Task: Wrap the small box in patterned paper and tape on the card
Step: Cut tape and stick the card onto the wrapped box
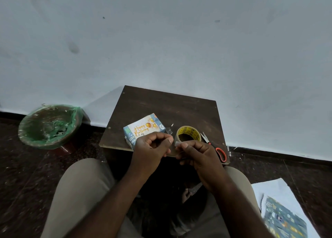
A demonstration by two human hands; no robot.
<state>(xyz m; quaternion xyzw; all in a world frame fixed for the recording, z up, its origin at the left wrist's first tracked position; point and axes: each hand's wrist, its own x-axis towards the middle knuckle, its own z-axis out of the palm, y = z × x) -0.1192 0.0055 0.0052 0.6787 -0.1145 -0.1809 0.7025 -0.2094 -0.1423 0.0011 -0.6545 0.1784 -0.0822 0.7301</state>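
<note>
Trousers [80, 193]: beige, plain fabric, on both thighs. Forearms [111, 201]: bare. Left hand [150, 147] and right hand [199, 154]: bare, with short nails.

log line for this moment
step: taping card | left hand, right hand: pinching tape piece | card on wrapped box | tape roll, scissors: idle

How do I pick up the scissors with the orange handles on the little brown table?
Take the orange-handled metal scissors by their orange handle loops, coming from the near right corner of the dark wooden table. The loops lie nearest you there, while the pointed blades aim away, toward the yellow-cored tape roll.
</note>
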